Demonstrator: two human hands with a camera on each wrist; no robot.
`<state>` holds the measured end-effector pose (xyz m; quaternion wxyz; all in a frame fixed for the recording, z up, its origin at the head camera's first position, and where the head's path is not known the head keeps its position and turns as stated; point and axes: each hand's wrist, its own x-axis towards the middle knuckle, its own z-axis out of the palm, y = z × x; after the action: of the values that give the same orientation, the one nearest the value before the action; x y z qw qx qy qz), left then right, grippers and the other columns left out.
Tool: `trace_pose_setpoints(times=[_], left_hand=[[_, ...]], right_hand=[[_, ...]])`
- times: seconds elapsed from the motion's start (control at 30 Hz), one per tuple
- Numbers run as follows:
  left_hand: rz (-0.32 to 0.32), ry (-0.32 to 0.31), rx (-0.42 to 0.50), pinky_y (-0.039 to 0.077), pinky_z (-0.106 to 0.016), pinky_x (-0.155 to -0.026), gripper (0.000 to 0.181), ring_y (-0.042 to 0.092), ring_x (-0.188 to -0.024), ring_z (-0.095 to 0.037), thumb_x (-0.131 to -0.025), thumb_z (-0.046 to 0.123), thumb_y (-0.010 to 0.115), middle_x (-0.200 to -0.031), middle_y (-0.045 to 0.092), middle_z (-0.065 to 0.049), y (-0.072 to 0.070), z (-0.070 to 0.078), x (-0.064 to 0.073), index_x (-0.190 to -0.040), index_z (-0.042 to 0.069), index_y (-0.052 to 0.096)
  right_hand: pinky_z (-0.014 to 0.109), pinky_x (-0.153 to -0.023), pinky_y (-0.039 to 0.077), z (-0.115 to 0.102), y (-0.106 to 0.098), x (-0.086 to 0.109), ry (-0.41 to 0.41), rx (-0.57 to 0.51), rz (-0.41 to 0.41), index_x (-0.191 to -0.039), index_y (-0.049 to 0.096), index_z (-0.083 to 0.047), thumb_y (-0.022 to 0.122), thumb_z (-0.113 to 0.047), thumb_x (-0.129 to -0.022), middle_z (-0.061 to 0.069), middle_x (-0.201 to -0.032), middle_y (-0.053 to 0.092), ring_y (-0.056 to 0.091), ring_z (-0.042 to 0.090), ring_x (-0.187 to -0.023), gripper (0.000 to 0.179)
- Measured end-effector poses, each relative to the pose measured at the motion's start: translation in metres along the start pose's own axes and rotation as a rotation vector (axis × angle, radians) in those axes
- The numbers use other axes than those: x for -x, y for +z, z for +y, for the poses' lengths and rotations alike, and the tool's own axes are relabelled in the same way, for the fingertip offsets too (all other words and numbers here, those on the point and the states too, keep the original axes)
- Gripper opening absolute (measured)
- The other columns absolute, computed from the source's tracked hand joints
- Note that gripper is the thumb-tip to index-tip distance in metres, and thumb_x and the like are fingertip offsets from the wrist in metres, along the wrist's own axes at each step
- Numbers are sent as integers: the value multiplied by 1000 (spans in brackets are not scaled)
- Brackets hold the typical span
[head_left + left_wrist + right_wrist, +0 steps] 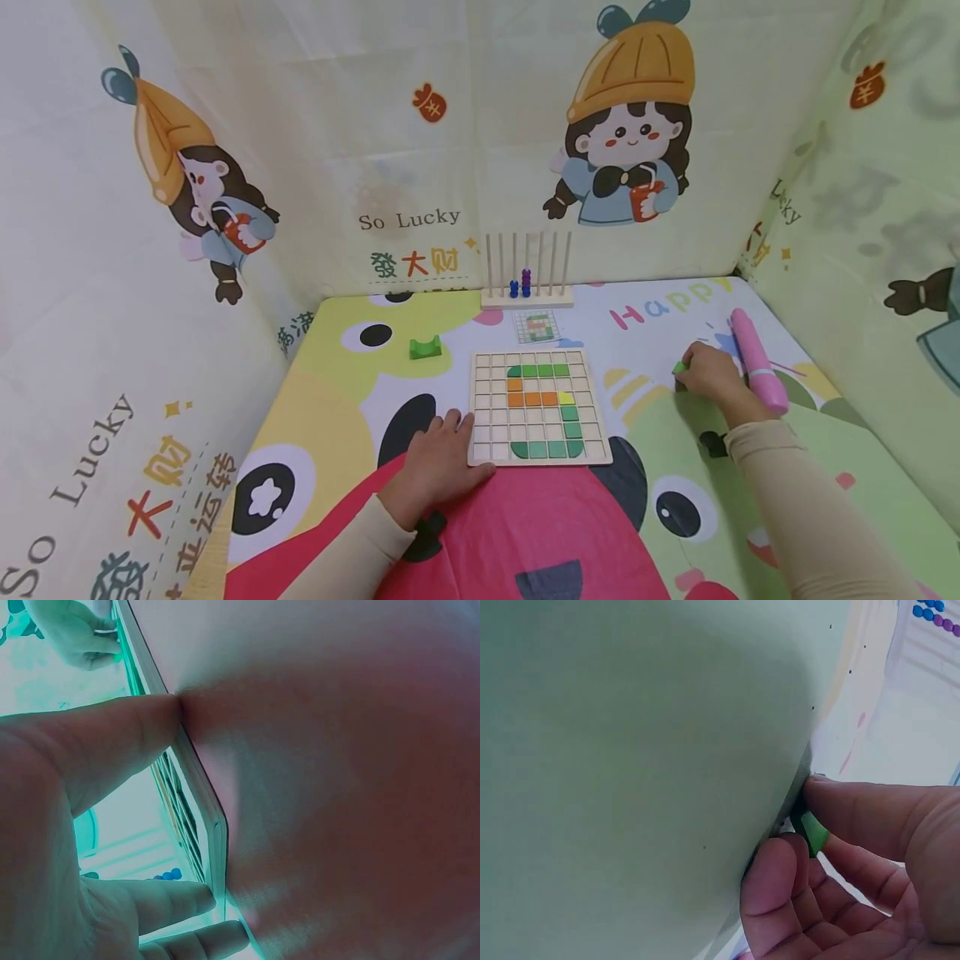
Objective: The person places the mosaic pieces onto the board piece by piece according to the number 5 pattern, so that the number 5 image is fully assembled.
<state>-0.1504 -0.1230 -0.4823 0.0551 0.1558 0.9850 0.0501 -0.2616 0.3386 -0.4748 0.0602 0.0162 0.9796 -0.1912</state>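
Observation:
A square wooden grid board (pixel 491 433) lies on the table, with green, orange and yellow tiles forming an S-like shape in its squares. My left hand (pixel 438 458) rests at the board's lower left corner. Its thumb touches the bottom edge and its fingers lie along the left side, fairly straight. To the right of the board, my right hand (pixel 708 371) pinches a small green block (pixel 814 832) between thumb and fingers, low over the patterned cloth. Those fingers partly hide the block. Behind the board lies a small card (pixel 536 327) printed with a similar coloured grid.
A wooden peg rack (pixel 527 302) with blue and purple beads stands at the back. A green arched block (pixel 426 347) sits left of the board. Beside my right hand lies a pink tube-shaped object (pixel 759 362). Printed cloth walls (pixel 495 167) enclose the table.

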Motion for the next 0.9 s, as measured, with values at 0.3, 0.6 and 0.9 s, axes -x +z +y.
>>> trace_pose_setpoints(times=[0.3, 0.6, 0.9], left_hand=[[2, 0, 6, 57, -49, -84, 95, 55, -120, -29, -80, 64, 77, -141, 55, -13, 0, 0, 0, -152, 9, 49], [13, 6, -3, 57, -49, -85, 94, 55, -120, -29, -80, 64, 76, -140, 55, -13, 1, 0, 0, -151, 8, 50], [31, 13, -16, 56, -50, -83, 92, 56, -120, -29, -82, 64, 74, -140, 55, -13, 2, 0, 0, -150, 7, 51]], right_hand=[[50, -78, 48, -8, 0, 6, -42, -40, 34, -102, 58, 5, 70, -14, -92, 23, -95, 65, 58, 41, -88, 25], [37, -71, 51, -26, 3, 13, -110, -213, 19, -110, 59, 4, 69, -14, -95, 26, -106, 67, 65, 30, -86, 26], [37, -69, 56, -62, 2, 25, -186, -419, -78, -120, 57, 5, 66, -14, -101, 20, -104, 66, 70, 30, -83, 28]])
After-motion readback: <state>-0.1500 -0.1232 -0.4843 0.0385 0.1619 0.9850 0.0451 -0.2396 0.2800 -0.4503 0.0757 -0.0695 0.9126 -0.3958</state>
